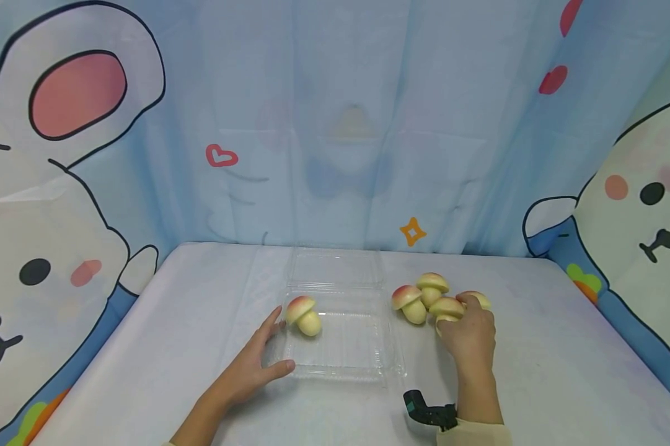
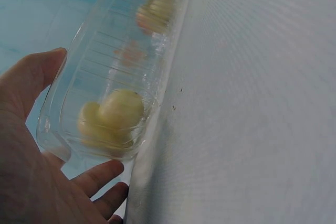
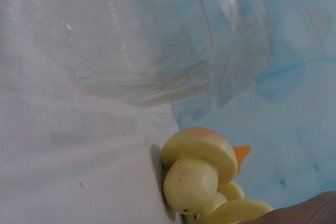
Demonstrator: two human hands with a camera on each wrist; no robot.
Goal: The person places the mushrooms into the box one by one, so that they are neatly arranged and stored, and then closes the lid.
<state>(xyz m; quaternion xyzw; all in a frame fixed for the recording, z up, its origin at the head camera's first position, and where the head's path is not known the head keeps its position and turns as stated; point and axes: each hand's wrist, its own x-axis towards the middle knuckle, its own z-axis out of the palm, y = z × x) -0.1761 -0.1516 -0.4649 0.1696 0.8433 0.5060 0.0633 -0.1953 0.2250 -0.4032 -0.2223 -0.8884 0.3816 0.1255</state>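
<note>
A clear plastic clamshell box (image 1: pixel 340 365) lies with its lid folded back on the table. One toy mushroom (image 1: pixel 308 321), with a red-and-yellow cap and pale stem, sits in its left part. My left hand (image 1: pixel 251 365) is at the box's left side, thumb and fingers spread; in the left wrist view the thumb (image 2: pixel 50 66) is at the box's rim. To the right of the box, my right hand (image 1: pixel 471 337) reaches down into a cluster of mushrooms and grips a mushroom (image 1: pixel 445 308) with its fingertips. Its fingers partly hide that one and another behind it (image 1: pixel 482 300).
Two more mushrooms, one red-capped (image 1: pixel 408 303) and one farther back (image 1: pixel 432 287), stand close beside the gripped one. A white cloth (image 1: pixel 563 365) covers the table. Behind it hangs a light blue cartoon curtain (image 1: pixel 340 124). A black camera mount (image 1: pixel 432 414) juts from my right wrist.
</note>
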